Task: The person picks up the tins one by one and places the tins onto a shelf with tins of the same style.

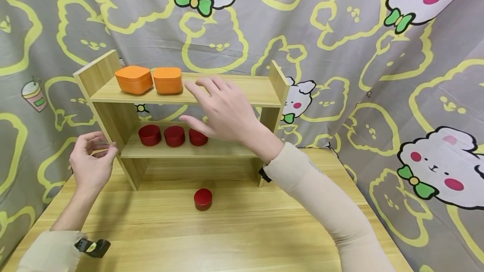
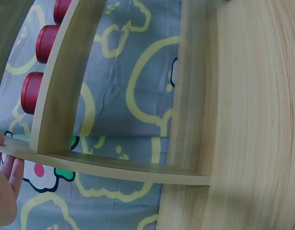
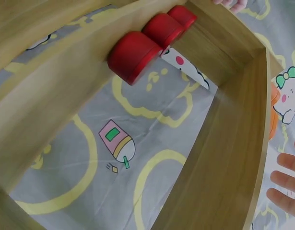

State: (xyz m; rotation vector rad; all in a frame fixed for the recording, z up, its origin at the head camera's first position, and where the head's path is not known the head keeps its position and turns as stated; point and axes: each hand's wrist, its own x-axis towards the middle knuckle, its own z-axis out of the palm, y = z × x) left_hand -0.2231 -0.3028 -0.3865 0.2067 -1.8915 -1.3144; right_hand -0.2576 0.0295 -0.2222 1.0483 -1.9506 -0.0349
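Left hand [image 1: 90,160]: clamped on the left side panel of the shelf [image 1: 261,91], thumb on one face and fingers on the other, near the lower board's end

Right hand [image 1: 227,110]: fingers straight and spread apart, thumb held out, raised at the front of the top board, fingertips just beside the right box [image 1: 168,81]

Shelf: upright on the table [image 1: 264,238]

Boxes: orange, the left box [image 1: 134,81] and right box side by side on the top board, towards its left end

Shelf tins [image 1: 174,136]: three, red, in a row on the lower board, the rightmost partly behind the right hand in the head view

Loose tin [image 1: 203,199]: red, on the table in front of the shelf

Sleeves [image 1: 321,196]: beige, on both arms

Curtain [image 1: 340,95]: grey with yellow outlines, behind the shelf
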